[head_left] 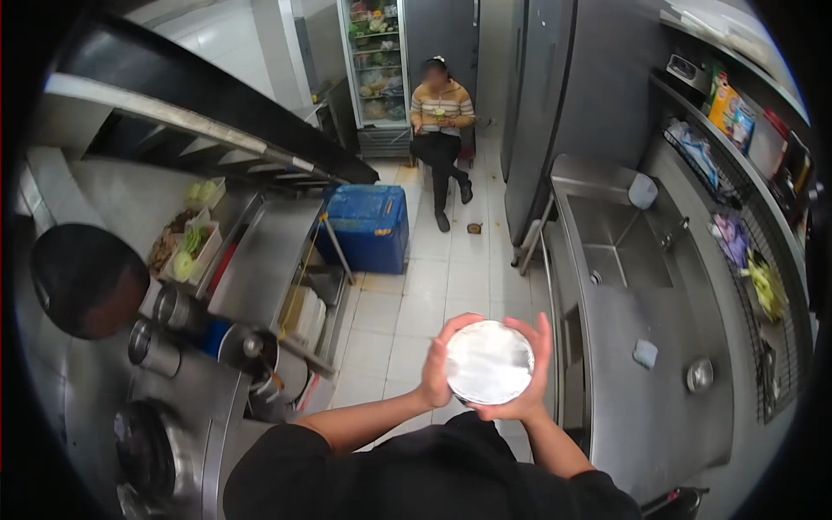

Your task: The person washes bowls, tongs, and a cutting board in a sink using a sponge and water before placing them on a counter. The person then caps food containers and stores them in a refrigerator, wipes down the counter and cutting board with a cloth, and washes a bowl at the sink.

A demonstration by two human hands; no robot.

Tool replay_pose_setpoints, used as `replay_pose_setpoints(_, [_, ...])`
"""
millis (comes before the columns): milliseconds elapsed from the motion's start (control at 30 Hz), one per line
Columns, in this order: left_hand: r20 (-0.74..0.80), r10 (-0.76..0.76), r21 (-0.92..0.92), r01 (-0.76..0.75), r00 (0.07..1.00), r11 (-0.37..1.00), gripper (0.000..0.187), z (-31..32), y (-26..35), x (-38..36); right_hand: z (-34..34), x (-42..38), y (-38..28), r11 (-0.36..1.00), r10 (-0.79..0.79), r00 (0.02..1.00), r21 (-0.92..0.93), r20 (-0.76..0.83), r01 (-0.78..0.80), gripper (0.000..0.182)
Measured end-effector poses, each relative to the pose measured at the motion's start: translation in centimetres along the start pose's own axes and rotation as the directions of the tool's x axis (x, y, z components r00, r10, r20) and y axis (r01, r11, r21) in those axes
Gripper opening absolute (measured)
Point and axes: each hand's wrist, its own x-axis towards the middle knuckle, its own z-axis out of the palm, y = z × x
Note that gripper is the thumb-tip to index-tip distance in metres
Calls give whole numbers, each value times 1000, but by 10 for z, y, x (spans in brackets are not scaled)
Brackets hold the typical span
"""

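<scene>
Between my two hands is a round silver disc (490, 362), its bright flat face turned up toward me; what lies beneath it is hidden. My left hand (438, 368) grips its left edge, thumb and fingers curved along the rim. On the opposite side, my right hand (530, 381) wraps the right and lower edge with its fingers pointing up. The disc is held in front of my body, over the tiled floor (416, 325).
To the right runs a steel counter with a sink (620, 238), a cloth (645, 354) and a small metal bowl (699, 375). A blue bin (368, 227) stands left of the aisle. A person (442, 113) sits at the far end. On the left, a person's dark-topped head (87, 277) shows near metal pots (156, 347).
</scene>
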Motion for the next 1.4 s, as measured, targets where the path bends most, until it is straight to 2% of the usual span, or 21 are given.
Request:
replay_pose_setpoints(133, [161, 54, 70, -66, 985, 995, 94, -41, -44, 130, -28, 101, 78, 996, -66, 994, -61, -84, 61, 152])
replay_pose_setpoints(200, [236, 12, 191, -59, 972, 980, 113, -74, -66, 186, -35, 156, 116, 967, 137, 986, 226, -91, -113, 150])
replay_pose_setpoints(233, [272, -13, 107, -16, 962, 994, 138, -93, -69, 216, -43, 183, 150, 959, 146, 989, 248, -6, -140, 150])
replay_pose_setpoints(267, [252, -6, 104, -21, 968, 994, 138, -112, -67, 239, -43, 213, 179, 956, 152, 988, 251, 15, -151, 150])
replay_pose_setpoints(333, [112, 28, 178, -48, 993, 983, 155, -144, -53, 280, -33, 277, 225, 990, 19, 954, 130, 298, -60, 149])
replay_pose_setpoints(367, [87, 80, 232, -99, 993, 968, 163, -170, -56, 300, -19, 305, 245, 974, 20, 933, 203, 358, -99, 148])
replay_pose_setpoints(467, [-55, 202, 290, -178, 978, 940, 157, -220, -43, 354, 21, 385, 307, 972, -57, 856, 225, 514, -70, 147])
replay_pose_setpoints(567, [-221, 206, 263, -145, 953, 954, 152, -269, -43, 412, 55, 463, 362, 959, -76, 790, 263, 609, -110, 146])
replay_pose_setpoints(733, [-198, 210, 314, -141, 958, 939, 147, -370, -61, 560, 80, 591, 475, 954, -105, 809, 287, 578, -81, 145])
replay_pose_setpoints(833, [-117, 123, 361, -73, 986, 930, 155, -400, -66, 661, 64, 659, 526, 959, -102, 897, 282, 430, -26, 144])
replay_pose_setpoints(867, [-8, 86, 343, -78, 996, 936, 158, -400, -62, 695, 51, 680, 539, 975, -156, 902, 207, 402, 77, 144])
replay_pose_setpoints(900, [101, 55, 325, -85, 993, 942, 160, -403, -63, 725, 42, 698, 552, 968, -133, 927, 245, 350, 46, 143])
replay_pose_setpoints(933, [86, 33, 313, -58, 996, 948, 160, -411, -71, 752, 35, 713, 565, 958, -111, 950, 285, 291, 24, 141])
replay_pose_setpoints(1000, [303, 8, 335, -114, 953, 935, 157, -430, -85, 810, 13, 743, 599, 984, -117, 982, 150, 148, 94, 136])
replay_pose_setpoints(1067, [332, 0, 286, -100, 943, 953, 140, -460, -111, 866, 4, 772, 633, 978, -22, 997, 204, -76, 38, 131])
replay_pose_setpoints(1133, [298, -139, 577, -62, 944, 814, 115, -510, -119, 923, -13, 814, 664, 986, -7, 985, 160, -175, 35, 128])
replay_pose_setpoints(1167, [201, -135, 704, -47, 970, 709, 87, -531, -121, 950, -20, 836, 683, 985, -18, 984, 168, -176, 48, 128])
replay_pose_setpoints(1233, [-14, -51, 840, 39, 999, 542, 62, -597, -137, 999, -30, 883, 718, 983, -2, 968, 177, -249, 48, 123])
replay_pose_setpoints(1300, [-245, 13, 847, 207, 970, 489, 53, -667, -139, 1044, -34, 928, 748, 974, 29, 968, 223, -249, 28, 122])
replay_pose_setpoints(1333, [-282, 108, 882, 213, 953, 420, 45, -689, -129, 1066, -34, 950, 764, 966, 56, 966, 260, -254, 12, 120])
replay_pose_setpoints(1400, [-417, 131, 829, 317, 899, 461, 30, -739, -112, 1113, -30, 989, 799, 951, 40, 971, 309, -234, 35, 119])
